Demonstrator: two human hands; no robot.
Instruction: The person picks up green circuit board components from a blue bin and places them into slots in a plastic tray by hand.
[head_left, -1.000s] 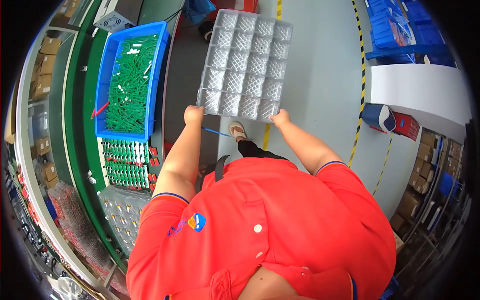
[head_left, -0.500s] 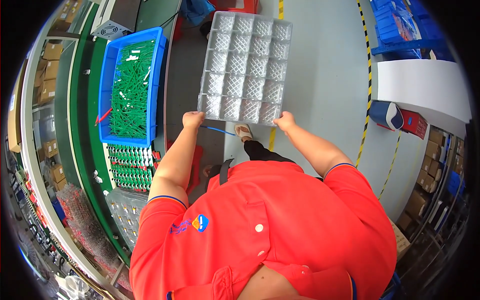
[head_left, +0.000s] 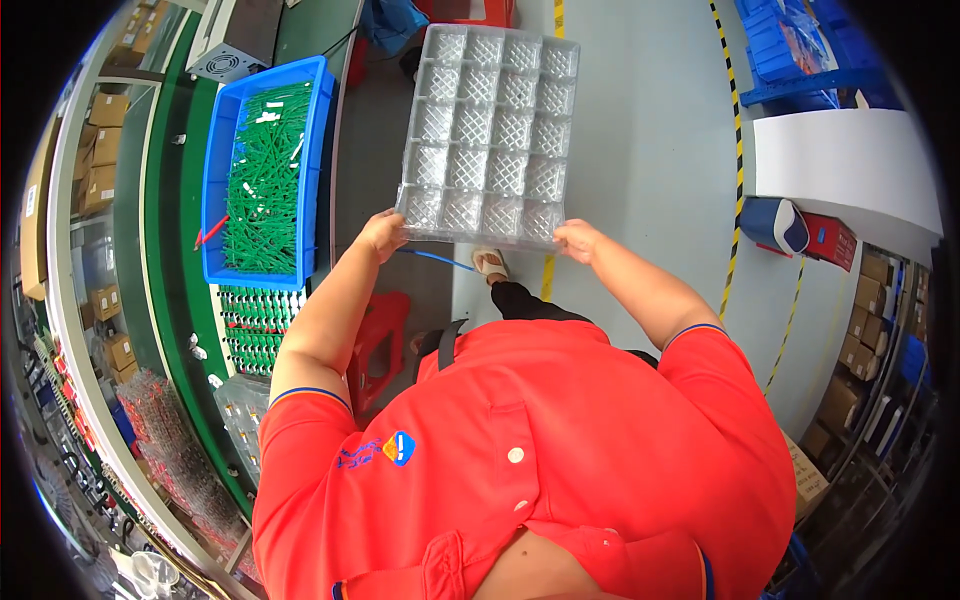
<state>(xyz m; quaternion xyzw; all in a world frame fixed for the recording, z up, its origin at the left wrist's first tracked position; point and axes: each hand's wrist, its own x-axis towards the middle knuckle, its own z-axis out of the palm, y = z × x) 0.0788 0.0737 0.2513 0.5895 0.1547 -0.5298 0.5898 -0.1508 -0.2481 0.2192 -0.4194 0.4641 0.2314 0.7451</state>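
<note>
A clear plastic compartment tray (head_left: pixel 489 130) with a grid of square pockets and a criss-cross pattern is held out in front of me over the floor. My left hand (head_left: pixel 384 234) grips its near left corner, fingers closed on the rim. At the near right corner, my right hand (head_left: pixel 577 240) pinches the edge between thumb and fingers. No parts can be made out in the pockets. The undersides of the fingers on both hands are hidden by the tray.
On the green bench at left sits a blue bin (head_left: pixel 312 180) of green wires, with red-handled pliers (head_left: pixel 211 232) at its side. Rows of green circuit boards (head_left: pixel 252 330) lie nearer. A red stool (head_left: pixel 383 345) stands below the bench. Shelves with boxes (head_left: pixel 868 330) line the right.
The tray stays in both hands and its near edge has shifted slightly. My left arm has moved a little left, uncovering more of the red stool; my right hand has moved slightly right.
</note>
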